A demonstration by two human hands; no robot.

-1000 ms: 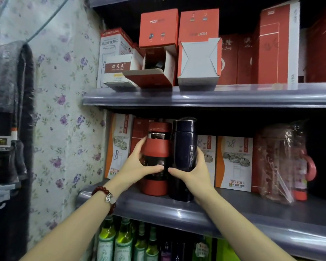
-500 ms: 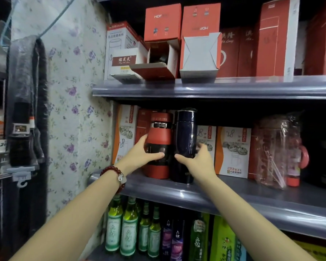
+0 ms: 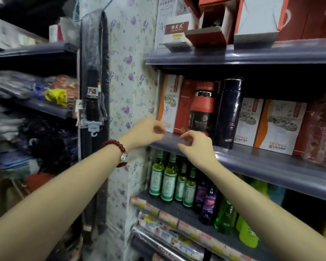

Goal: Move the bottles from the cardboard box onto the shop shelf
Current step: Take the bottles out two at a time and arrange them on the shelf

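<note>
Bottles wait beyond two empty hands. Nearest, the left hand and right hand hover in front of the shelf edge, fingers loosely curled and holding nothing; a red bead bracelet circles the left wrist. Farther back the red bottle and dark blue bottle stand upright, side by side on the shelf — just in front of printed boxes.

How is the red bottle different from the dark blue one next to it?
The red bottle is shorter and wider; the dark blue bottle is taller and slimmer. The red bottle has a black band and silver ring; the blue one is one colour. Both stand upright on the shelf, with no hand on them.
</note>
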